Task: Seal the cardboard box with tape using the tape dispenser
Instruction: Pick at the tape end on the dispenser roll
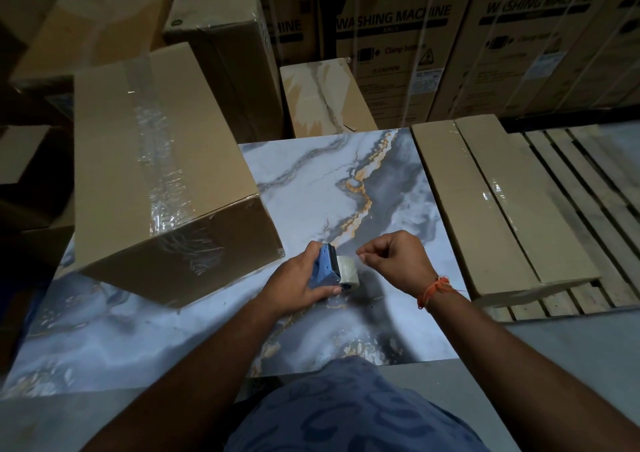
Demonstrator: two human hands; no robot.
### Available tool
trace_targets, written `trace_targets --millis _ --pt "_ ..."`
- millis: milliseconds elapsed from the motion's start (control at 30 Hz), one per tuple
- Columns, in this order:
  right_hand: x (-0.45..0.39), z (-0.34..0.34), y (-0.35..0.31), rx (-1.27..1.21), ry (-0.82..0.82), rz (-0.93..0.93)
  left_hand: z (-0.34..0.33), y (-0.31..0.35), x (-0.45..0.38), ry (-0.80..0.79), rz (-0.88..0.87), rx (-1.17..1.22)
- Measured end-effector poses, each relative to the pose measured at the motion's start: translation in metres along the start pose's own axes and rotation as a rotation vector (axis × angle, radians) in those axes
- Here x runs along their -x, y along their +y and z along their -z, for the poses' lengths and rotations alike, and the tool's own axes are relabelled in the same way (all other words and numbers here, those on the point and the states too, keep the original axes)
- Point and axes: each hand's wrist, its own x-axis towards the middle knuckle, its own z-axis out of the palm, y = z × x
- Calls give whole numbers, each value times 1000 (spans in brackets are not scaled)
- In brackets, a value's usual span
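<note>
Desk [311, 174], marble-patterned. Cardboard box [162, 181] on its left part, clear tape already along the top seam and down the near end. Left hand [298, 283] clamped on blue tape dispenser [327, 266], just right of box. Right hand [391, 261] pinched, apparently on the tape's loose end. Judgement: draw out a short tail, keep it taut, then anchor it on the box.

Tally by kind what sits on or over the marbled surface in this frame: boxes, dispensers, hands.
Cardboard box: 1, with clear tape along its top seam
Tape dispenser: 1, blue, held in the left hand
Hands: 2, left hand and right hand, which pinches at the tape end
Total: 4
</note>
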Motion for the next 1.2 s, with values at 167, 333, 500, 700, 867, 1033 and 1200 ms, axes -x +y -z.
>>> trace_targets --millis 167,333,500,700,867,1033,1200 --pt "6 1 -8 31 -11 29 5 -3 4 -4 -42 -76" --pt "8 5 -21 39 10 63 19 -2 3 -20 -49 -98" --pt "7 13 -25 -38 31 19 32 1 -3 -26 -69 -95" --pt "5 23 -25 -89 32 -4 38 -1 -5 -35 -91 -135" --pt "7 23 -24 -192 34 -49 37 -1 1 -75 -83 20" --pt "9 11 -27 -274 4 -64 25 -4 16 -34 -47 134" --pt "13 2 -31 -258 -24 -58 14 -2 20 71 12 154"
